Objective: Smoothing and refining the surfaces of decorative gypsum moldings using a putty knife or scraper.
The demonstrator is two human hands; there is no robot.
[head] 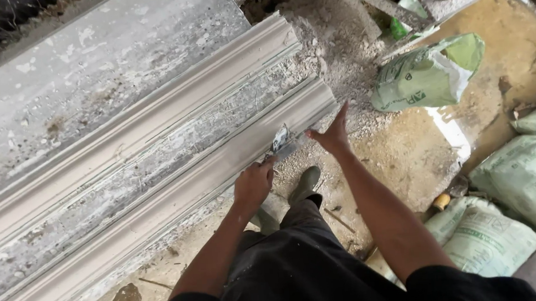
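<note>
A long grey plaster moulding (154,159) with ridges and grooves runs diagonally across a work surface. My left hand (252,182) grips the handle of a small metal scraper (282,142), its blade resting against the moulding's lower ridge near the end. My right hand (332,132) is beside the blade, fingers spread, thumb and fingertips touching the scraper's tip. Both forearms reach forward from my dark trousers at the bottom.
A green and white sack (428,74) lies on the dirt floor to the right, with several more sacks (525,175) stacked at the right edge. Rubble and plaster crumbs (343,49) pile at the moulding's end. My boot (304,184) stands below the hands.
</note>
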